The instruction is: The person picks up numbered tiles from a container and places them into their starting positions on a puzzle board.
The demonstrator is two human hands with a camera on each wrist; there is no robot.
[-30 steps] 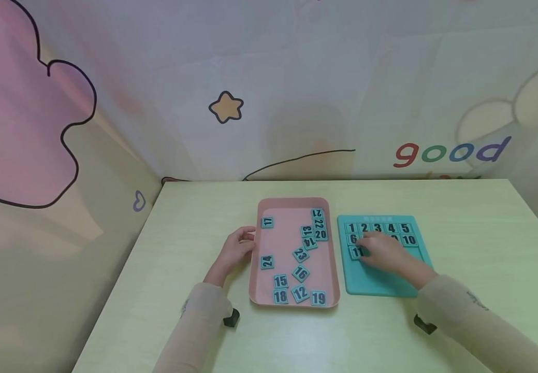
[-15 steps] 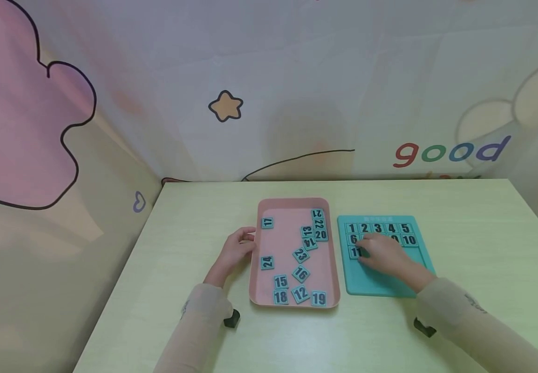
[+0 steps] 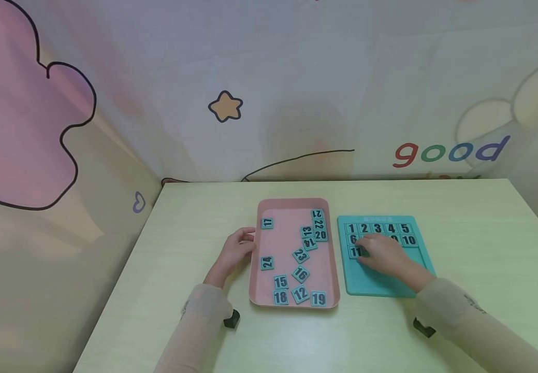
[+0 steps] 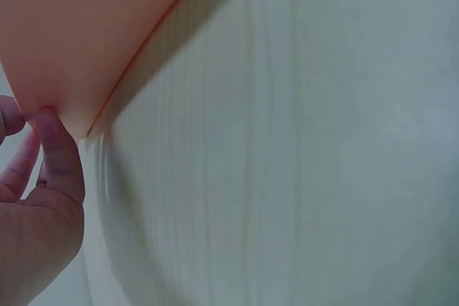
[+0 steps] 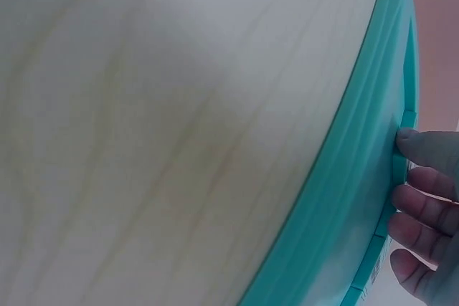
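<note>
My left hand (image 3: 237,248) touches the left rim of a pink tray (image 3: 280,204). In the left wrist view, its thumb (image 4: 61,155) rests against the tray's outer wall near a corner. Over on the right, my right hand (image 3: 385,254) is on a teal number board (image 3: 357,280) and pinches the number 11 tile (image 3: 353,252) at the left of the third row. The right wrist view has the thumb (image 5: 427,147) at one edge of a tile and fingers beyond it. Tiles 1 to 5 fill the top row; the hand partly covers the second row, where 6 and 10 show.
Loose number tiles lie in the tray, among them the 12 tile (image 3: 300,293), the 17 tile (image 3: 267,223) and the 24 tile (image 3: 267,262). The pale table (image 3: 474,233) meets a printed backdrop (image 3: 292,77) behind. Each sleeve has a dark device (image 3: 232,318) under it.
The number 11 tile has shifted very slightly left and sits straighter in its row. The right hand has barely moved with it. The left hand stays at the tray.
</note>
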